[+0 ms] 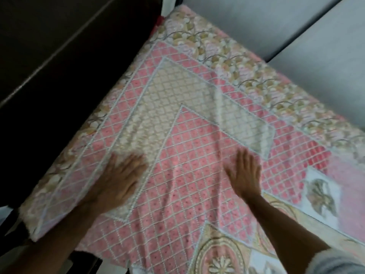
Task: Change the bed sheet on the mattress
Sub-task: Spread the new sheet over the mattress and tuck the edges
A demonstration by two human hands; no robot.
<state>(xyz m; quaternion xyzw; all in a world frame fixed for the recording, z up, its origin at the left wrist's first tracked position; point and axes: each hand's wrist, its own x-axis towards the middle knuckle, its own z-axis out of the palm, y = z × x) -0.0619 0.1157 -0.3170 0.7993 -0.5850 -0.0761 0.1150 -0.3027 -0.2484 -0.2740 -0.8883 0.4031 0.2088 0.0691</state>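
Grey wall (256, 22) behind pink patterned bed sheet (197, 155), flat hands.

open sheet (197, 155) ahead, dark furniture (59, 46) left, grey wall (276, 22) beyond

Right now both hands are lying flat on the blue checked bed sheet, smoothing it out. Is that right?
Not quite. The head view shows the bed sheet is pink with a white diamond grid and a floral border, not blue. The rest holds: the left hand and right hand both lie flat on it.
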